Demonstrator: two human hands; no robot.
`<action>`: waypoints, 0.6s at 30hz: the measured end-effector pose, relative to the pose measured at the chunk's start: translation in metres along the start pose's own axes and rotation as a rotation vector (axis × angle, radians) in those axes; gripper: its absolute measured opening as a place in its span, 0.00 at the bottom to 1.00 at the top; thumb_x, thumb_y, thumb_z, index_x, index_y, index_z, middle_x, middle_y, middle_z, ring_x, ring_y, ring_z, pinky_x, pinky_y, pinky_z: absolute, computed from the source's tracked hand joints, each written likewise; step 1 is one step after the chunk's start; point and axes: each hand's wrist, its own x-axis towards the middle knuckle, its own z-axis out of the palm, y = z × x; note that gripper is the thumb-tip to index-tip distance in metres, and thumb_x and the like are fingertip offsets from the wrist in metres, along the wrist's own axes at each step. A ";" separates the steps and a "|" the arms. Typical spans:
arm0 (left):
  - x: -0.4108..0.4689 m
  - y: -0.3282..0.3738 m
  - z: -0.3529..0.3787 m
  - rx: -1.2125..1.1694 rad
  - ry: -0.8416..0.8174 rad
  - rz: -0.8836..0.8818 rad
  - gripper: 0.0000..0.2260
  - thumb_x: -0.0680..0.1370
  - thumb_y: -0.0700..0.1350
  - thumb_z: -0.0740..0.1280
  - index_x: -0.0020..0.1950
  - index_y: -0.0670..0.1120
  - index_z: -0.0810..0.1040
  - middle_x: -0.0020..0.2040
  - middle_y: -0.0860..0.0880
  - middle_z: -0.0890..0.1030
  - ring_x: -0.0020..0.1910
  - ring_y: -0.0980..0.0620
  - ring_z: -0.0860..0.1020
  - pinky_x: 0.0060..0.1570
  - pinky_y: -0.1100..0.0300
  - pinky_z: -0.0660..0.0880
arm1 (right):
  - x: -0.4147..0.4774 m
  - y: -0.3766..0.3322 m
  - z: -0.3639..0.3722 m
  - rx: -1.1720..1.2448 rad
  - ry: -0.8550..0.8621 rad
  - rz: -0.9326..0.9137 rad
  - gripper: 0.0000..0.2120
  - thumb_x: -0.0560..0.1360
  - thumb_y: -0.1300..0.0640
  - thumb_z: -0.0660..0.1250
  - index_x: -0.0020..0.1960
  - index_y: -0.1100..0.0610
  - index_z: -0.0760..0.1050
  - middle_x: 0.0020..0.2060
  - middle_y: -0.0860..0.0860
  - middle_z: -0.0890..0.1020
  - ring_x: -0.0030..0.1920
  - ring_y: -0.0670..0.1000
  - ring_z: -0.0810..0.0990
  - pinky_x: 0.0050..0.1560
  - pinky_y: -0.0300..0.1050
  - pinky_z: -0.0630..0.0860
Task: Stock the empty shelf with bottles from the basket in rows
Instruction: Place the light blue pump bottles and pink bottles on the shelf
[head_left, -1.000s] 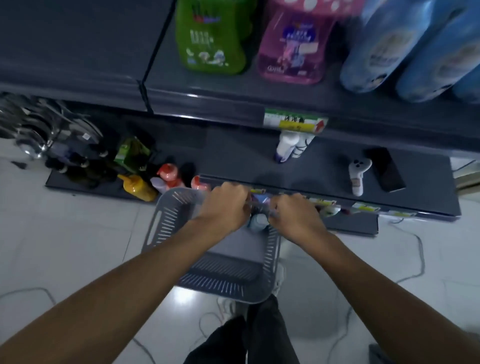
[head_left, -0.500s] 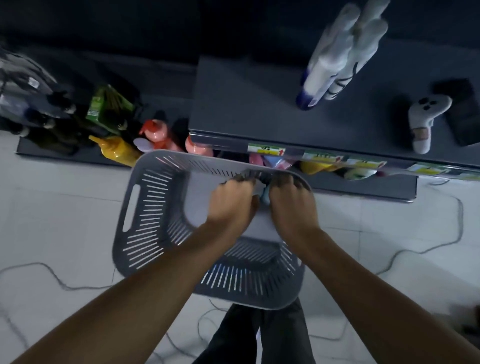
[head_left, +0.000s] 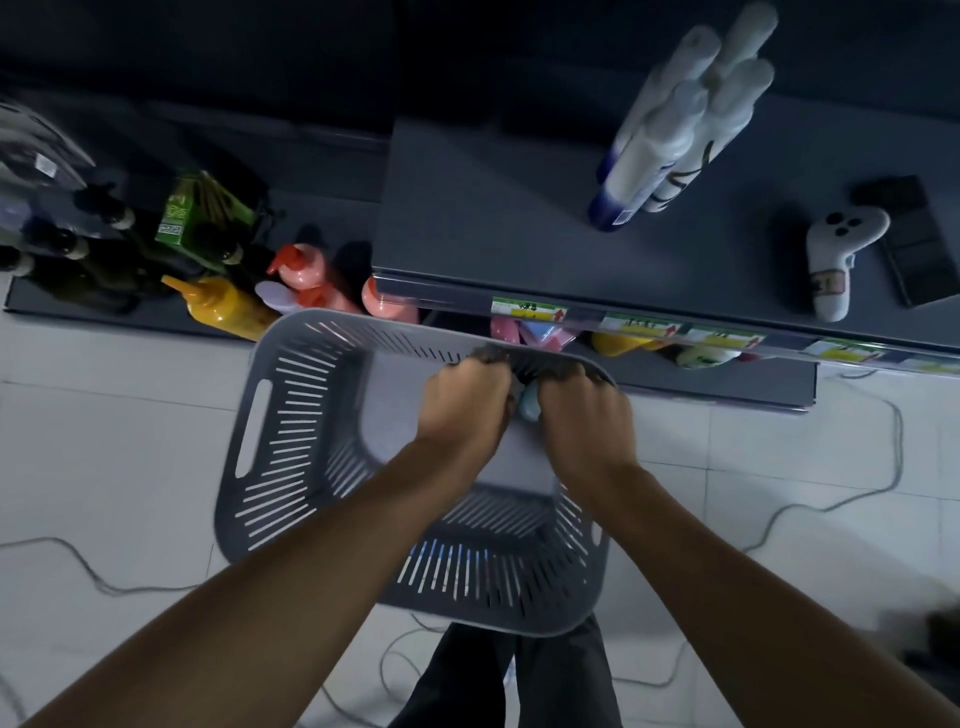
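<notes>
One pale blue bottle (head_left: 530, 409), listed in the grey slatted basket (head_left: 249, 441), against its far wall, wedged between the two hands.

Handling (judged): probably a small plastic toiletry bottle, light and stiff, not fragile. The smooth skin is likely to slip in a loose grip. Best taken round the body below the shoulder rather than by the cap, so it can be stood upright in one motion.

Appearance: only a rounded, pale blue top shows. The body, label and any neighbours in the basket are hidden under the hands.

Left hand (head_left: 465, 402): knuckles up, fingers curled down at the basket's far wall, touching the bottle. Whether it grasps anything cannot be told.

Right hand (head_left: 584, 421): likewise curled, pressed to the bottle's other side, with the fingertips hidden and the grasp not determinable.

Destination: dark grey shelf (head_left: 493, 223), just beyond the basket. A cluster of white bottles (head_left: 670, 130) stands on it toward the right, with bare surface on the left for a further row.

Also present on the shelf: a white controller (head_left: 836, 260) and a dark flat slab (head_left: 914, 239). On the floor-level ledge to the left stands a yellow squeeze bottle (head_left: 223, 306).
</notes>
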 end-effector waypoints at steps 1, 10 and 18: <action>-0.001 -0.001 -0.002 -0.001 -0.004 -0.007 0.06 0.80 0.44 0.64 0.55 0.47 0.79 0.49 0.47 0.82 0.46 0.44 0.82 0.46 0.53 0.80 | -0.001 0.001 -0.001 0.020 0.008 0.003 0.12 0.76 0.65 0.67 0.58 0.60 0.80 0.51 0.57 0.83 0.47 0.57 0.84 0.40 0.46 0.76; -0.029 0.001 -0.042 0.102 0.037 -0.031 0.12 0.78 0.47 0.71 0.60 0.47 0.80 0.54 0.45 0.82 0.52 0.41 0.82 0.46 0.51 0.75 | -0.028 0.006 -0.039 0.017 0.052 -0.017 0.08 0.72 0.60 0.72 0.51 0.56 0.82 0.47 0.55 0.84 0.44 0.58 0.84 0.37 0.44 0.67; -0.063 0.028 -0.133 0.089 0.098 -0.008 0.10 0.75 0.44 0.73 0.54 0.43 0.80 0.52 0.40 0.81 0.53 0.37 0.81 0.42 0.52 0.71 | -0.058 0.020 -0.116 0.041 0.127 -0.028 0.12 0.71 0.54 0.72 0.53 0.54 0.80 0.48 0.56 0.82 0.49 0.62 0.82 0.40 0.47 0.70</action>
